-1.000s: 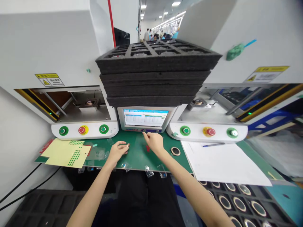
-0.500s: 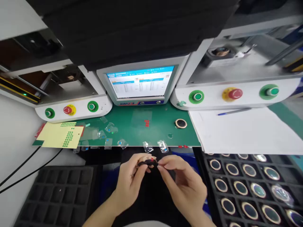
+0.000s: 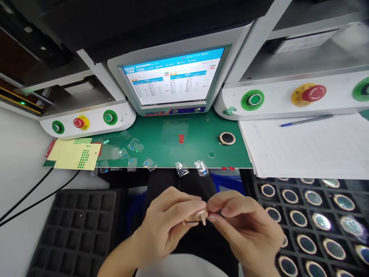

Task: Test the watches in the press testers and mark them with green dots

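Note:
My left hand (image 3: 170, 221) is closed around a gold-coloured watch case (image 3: 198, 216), held low in front of my lap. The case is turned edge-on, with a lug sticking out downward; its face is hidden by my fingers. My right hand (image 3: 245, 227) pinches at the case's right edge, thumb and index finger pressed together there. Whether a small piece lies between those fingertips cannot be made out. On the green mat (image 3: 157, 140) beyond my hands lies another gold-rimmed watch case (image 3: 227, 138) with a dark face.
A black tray (image 3: 314, 204) of gold-rimmed watch cases is at right, a black compartment tray (image 3: 77, 223) at left. Clear film pieces (image 3: 181, 168), red stickers (image 3: 181, 138) and yellow sticker sheets (image 3: 75, 154) lie on the mat. Behind stands a screen (image 3: 175, 80); paper (image 3: 302, 146) holds a pen (image 3: 308, 120).
Both hands have moved slightly right and down in view. The case has turned from showing a dark side with a red spot to its gold edge. The view has tilted closer to the bench.

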